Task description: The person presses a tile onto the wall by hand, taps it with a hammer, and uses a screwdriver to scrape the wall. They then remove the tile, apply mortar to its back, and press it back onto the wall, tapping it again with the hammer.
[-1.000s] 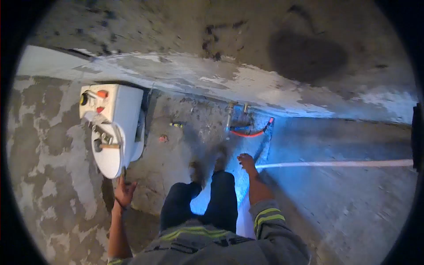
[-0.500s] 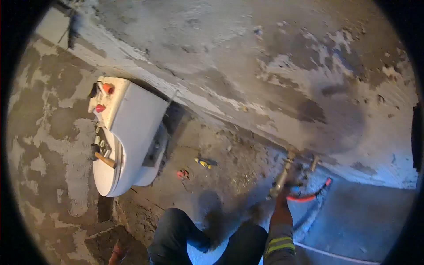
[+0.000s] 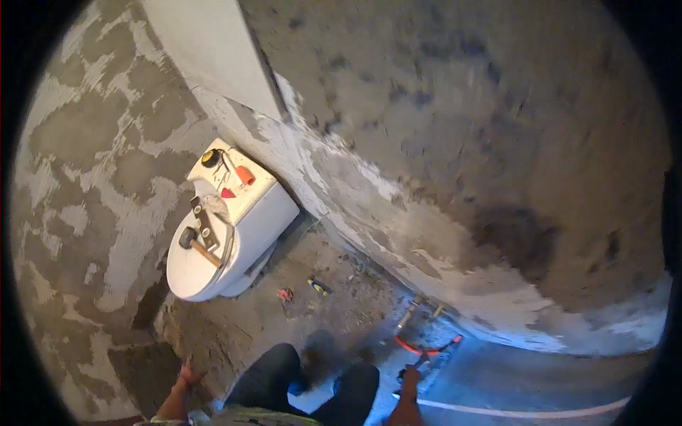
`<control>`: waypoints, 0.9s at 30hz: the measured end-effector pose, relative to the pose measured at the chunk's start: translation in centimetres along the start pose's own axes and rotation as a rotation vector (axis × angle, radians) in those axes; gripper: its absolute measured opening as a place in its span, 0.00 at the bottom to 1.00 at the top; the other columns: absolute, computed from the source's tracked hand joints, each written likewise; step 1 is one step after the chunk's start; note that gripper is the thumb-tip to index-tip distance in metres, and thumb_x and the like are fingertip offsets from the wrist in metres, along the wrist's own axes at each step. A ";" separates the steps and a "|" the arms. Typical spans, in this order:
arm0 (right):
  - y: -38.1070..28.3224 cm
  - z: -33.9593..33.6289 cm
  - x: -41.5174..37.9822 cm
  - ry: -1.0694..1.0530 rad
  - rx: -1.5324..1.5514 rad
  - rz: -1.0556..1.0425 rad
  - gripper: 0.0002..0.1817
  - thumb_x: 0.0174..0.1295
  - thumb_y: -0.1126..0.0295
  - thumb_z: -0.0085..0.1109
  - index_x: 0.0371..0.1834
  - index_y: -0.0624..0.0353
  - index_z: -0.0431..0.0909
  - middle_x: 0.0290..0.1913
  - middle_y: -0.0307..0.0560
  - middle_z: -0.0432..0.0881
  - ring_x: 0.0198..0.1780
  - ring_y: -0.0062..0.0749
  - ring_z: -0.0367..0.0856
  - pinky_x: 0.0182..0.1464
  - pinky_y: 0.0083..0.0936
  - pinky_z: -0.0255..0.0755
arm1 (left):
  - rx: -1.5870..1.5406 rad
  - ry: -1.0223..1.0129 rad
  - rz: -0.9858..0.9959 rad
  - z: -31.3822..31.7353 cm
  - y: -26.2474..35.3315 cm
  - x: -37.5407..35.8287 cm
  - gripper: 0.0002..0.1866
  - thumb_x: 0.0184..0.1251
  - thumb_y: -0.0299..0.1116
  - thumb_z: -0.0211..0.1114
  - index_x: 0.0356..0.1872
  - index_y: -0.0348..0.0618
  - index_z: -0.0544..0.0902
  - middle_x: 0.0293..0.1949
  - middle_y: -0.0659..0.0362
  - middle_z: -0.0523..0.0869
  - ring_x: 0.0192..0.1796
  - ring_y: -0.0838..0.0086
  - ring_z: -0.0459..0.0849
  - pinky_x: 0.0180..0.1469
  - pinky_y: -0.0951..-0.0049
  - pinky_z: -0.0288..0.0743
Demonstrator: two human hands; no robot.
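Note:
My left hand point(image 3: 188, 373) is at the lower left above the dirt floor, fingers apart, holding nothing I can see. At the lower right, my right hand point(image 3: 410, 376) looks closed around something small and dark that I cannot make out. Just beyond it lies a curved red-orange tool or strip with a dark end point(image 3: 419, 348). Brass-coloured pipe fittings point(image 3: 406, 314) stand near the foot of the wall, beyond the red piece.
A white toilet point(image 3: 259, 213) stands against the wall. A mallet point(image 3: 202, 247) and a dark level-like bar point(image 3: 205, 226) lie on its lid. Small orange and red items point(image 3: 245, 175) sit on the tank. A yellow-and-dark tool point(image 3: 318, 287) and a red object point(image 3: 285, 295) lie on the floor.
My right hand has moved back from the pipe fittings toward my body. My left hand has come further into view. The view has shifted, showing more of the left wall corner.

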State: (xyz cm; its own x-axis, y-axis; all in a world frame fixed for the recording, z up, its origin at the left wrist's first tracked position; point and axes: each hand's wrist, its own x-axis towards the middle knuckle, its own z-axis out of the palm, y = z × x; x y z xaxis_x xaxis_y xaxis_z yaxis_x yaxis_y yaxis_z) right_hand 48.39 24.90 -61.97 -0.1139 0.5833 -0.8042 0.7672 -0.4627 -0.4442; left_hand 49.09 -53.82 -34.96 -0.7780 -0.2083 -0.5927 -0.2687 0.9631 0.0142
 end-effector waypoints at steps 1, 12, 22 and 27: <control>0.6 -2.6 -2.5 0.038 -0.521 -0.667 0.07 0.49 0.66 0.62 0.27 0.56 0.77 0.23 0.49 0.80 0.24 0.39 0.80 0.26 0.36 0.73 | -0.106 0.065 -0.074 -4.6 4.7 -2.3 0.52 0.46 0.48 0.72 0.70 0.44 0.51 0.63 0.39 0.63 0.65 0.49 0.63 0.63 0.60 0.64; -22.4 -6.0 -36.6 -0.464 -0.744 -0.565 0.17 0.49 0.65 0.61 0.40 0.63 0.74 0.27 0.49 0.81 0.23 0.33 0.80 0.26 0.34 0.75 | -0.753 0.606 0.414 -23.7 22.4 -1.5 0.43 0.56 0.29 0.66 0.70 0.37 0.51 0.61 0.41 0.66 0.55 0.56 0.73 0.53 0.64 0.72; -25.7 0.6 -65.3 -0.203 -0.295 -0.932 0.21 0.53 0.65 0.58 0.47 0.68 0.73 0.32 0.50 0.81 0.30 0.31 0.80 0.34 0.26 0.73 | -1.103 0.196 0.783 -38.5 19.7 4.1 0.41 0.60 0.25 0.60 0.70 0.32 0.45 0.64 0.43 0.63 0.59 0.62 0.72 0.50 0.68 0.76; -25.9 4.5 -71.3 -0.385 -0.319 -0.761 0.18 0.57 0.67 0.55 0.47 0.69 0.72 0.24 0.45 0.79 0.21 0.22 0.73 0.24 0.22 0.66 | -0.854 0.395 0.604 -40.8 14.2 7.2 0.36 0.60 0.35 0.65 0.65 0.32 0.59 0.59 0.41 0.69 0.58 0.59 0.72 0.49 0.67 0.75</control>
State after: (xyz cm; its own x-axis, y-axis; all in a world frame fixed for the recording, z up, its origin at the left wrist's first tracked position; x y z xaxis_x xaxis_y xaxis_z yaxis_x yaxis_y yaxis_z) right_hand 33.78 -7.67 5.13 -0.8201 0.3655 -0.4404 0.5302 0.1959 -0.8249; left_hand 16.50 -48.56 -6.14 -0.9977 0.0681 -0.0063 0.0303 0.5234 0.8515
